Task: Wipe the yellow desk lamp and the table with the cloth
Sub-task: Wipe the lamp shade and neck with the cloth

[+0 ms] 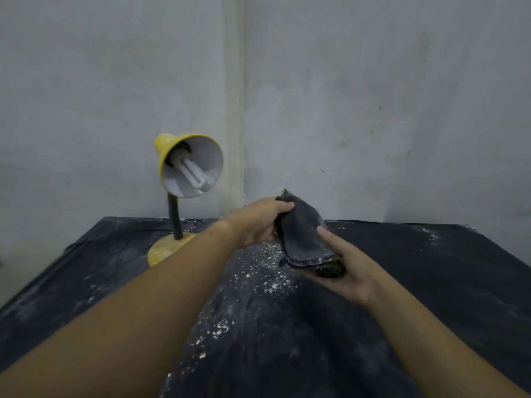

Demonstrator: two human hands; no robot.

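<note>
A folded dark grey cloth (pixel 304 237) is held in the air above the middle of the black table (pixel 431 282). My left hand (pixel 258 222) grips its upper edge, thumb on top. My right hand (pixel 347 268) holds its lower end, palm up with the thumb pressed on the fabric. The yellow desk lamp (pixel 186 165) stands at the back left of the table. Its shade tilts toward me and shows a white bulb; a black neck runs down to a dusty yellow base (pixel 168 248). White powder and crumbs (pixel 258 277) cover the table under my hands.
Grey walls meet in a corner right behind the table, with a pale vertical strip (pixel 233 110) in that corner. The table's left edge (pixel 57 262) runs diagonally toward me. Fainter dust smears lie at the table's far right (pixel 431 234).
</note>
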